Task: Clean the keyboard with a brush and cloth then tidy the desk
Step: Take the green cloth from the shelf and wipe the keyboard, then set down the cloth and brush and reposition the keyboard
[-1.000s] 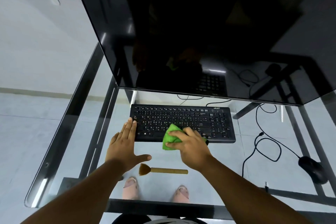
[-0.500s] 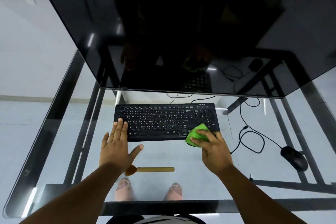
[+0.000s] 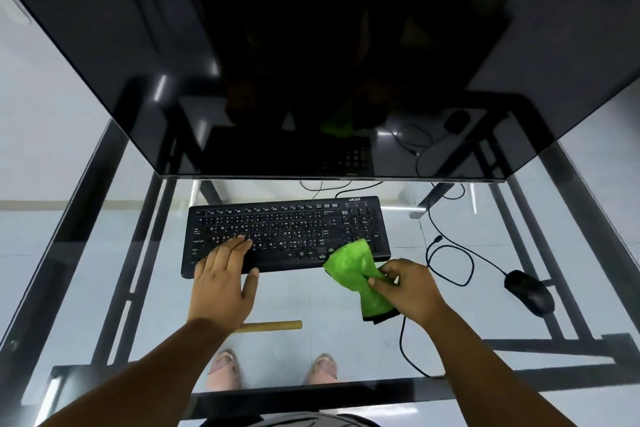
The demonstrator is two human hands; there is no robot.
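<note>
1. The step in hand seems to be the wiping of the keyboard (image 3: 287,236) with the green cloth (image 3: 356,274); the brush (image 3: 270,326) lies on the glass desk (image 3: 86,253) near the person, partly hidden under the left forearm.
2. The next move probably calls for laying the cloth back on the keys, or putting it down to tidy (I cannot say which).
3. The left hand (image 3: 223,282) lies flat, fingers straight, on the keyboard's left part.
4. The right hand (image 3: 407,286) pinches the cloth, lifted just off the keyboard's right corner.

Right hand (image 3: 410,289) lifted cloth (image 3: 356,272) off keyboard (image 3: 287,234).
</note>
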